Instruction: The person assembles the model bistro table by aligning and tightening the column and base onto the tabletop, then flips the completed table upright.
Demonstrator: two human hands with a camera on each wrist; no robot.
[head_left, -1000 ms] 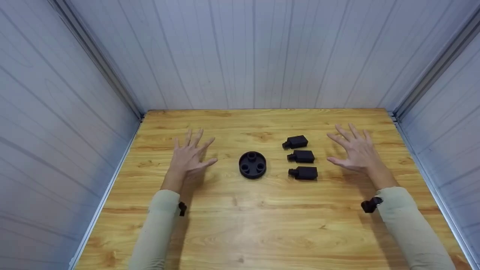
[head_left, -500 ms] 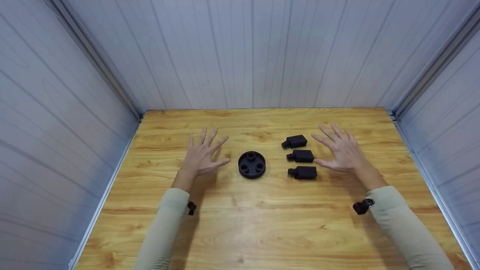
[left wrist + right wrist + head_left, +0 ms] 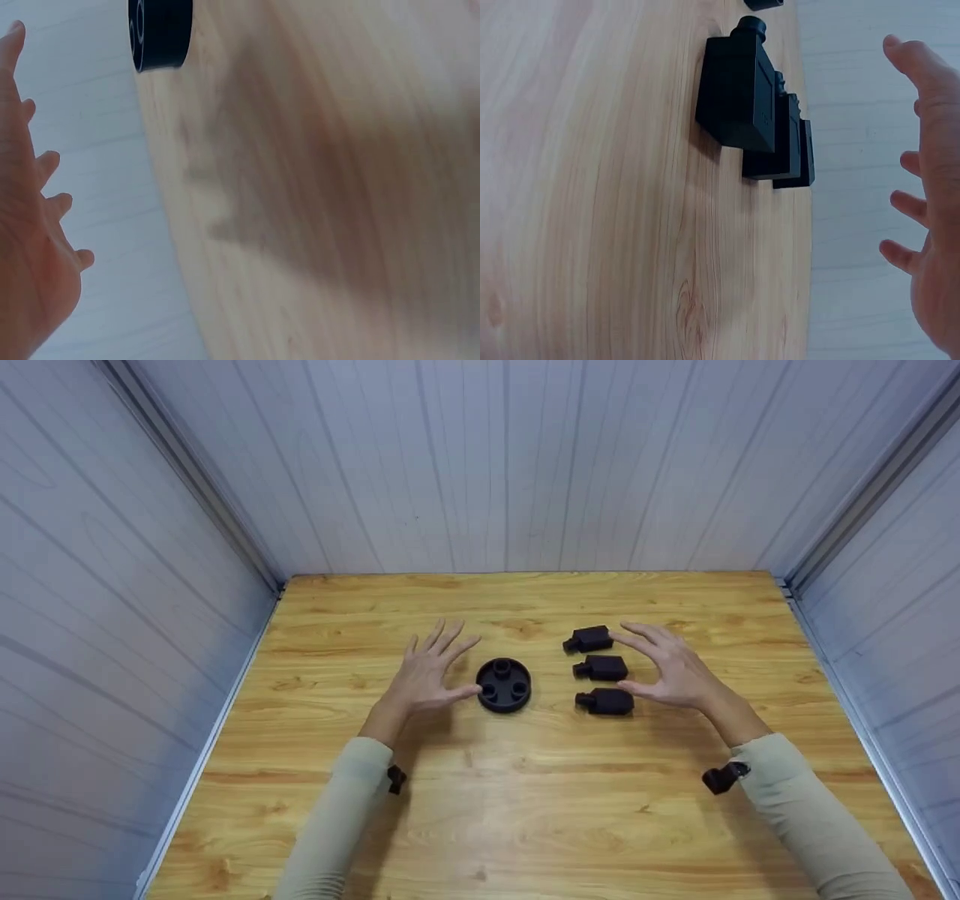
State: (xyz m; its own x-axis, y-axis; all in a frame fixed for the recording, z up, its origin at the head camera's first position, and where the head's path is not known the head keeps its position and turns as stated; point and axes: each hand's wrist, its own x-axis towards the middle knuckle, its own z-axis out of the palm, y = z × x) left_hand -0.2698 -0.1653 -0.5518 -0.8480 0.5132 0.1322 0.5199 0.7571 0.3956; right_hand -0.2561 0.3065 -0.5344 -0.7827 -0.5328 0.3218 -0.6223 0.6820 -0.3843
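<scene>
Ahead of you: back wall (image 3: 480, 465), pale blue-grey, streaked with darker, mostly upright lines. On your left and right: left wall (image 3: 97, 622) and right wall (image 3: 892, 607), similarly pale and lined. Grey trim (image 3: 874, 495) runs down both back corners. Before you: desk (image 3: 555, 810), yellow-brown wood grain, faint pale sheen towards you.

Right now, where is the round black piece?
In the head view, the round black piece lies on the table, right of the left hand and left of three black blocks.
</scene>
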